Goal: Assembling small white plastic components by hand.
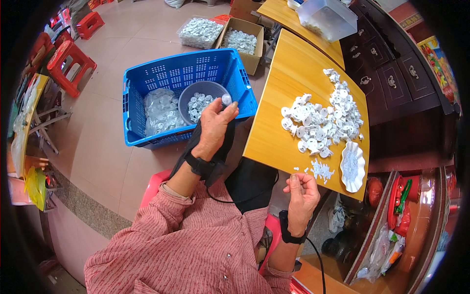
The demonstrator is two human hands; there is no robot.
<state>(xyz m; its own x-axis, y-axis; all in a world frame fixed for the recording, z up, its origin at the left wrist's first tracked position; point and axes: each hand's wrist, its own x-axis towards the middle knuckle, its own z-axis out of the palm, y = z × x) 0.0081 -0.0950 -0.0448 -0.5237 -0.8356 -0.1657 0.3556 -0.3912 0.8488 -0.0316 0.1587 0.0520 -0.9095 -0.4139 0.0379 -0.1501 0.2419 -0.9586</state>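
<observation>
Fingers [229,102] of left hand [213,128] pinching small white cap [226,99], holding it over grey bowl [200,100] inside blue crate [183,93]. Right hand [301,196] hovering at near edge of wooden surface [274,132], fingers curling closed on tiny pale piece, too small to identify.

Risks, as judgement: cap slipping from light pinch, bouncing past bowl into crate or onto floor; right forearm brushing white cap pile [320,122], scattering pieces off edge.

Packaging: cardboard box [242,41] and clear bag [198,32] of white parts sitting beyond crate; clear plastic tub [328,18] at top; colourful poster [440,63] hanging far right.
</observation>
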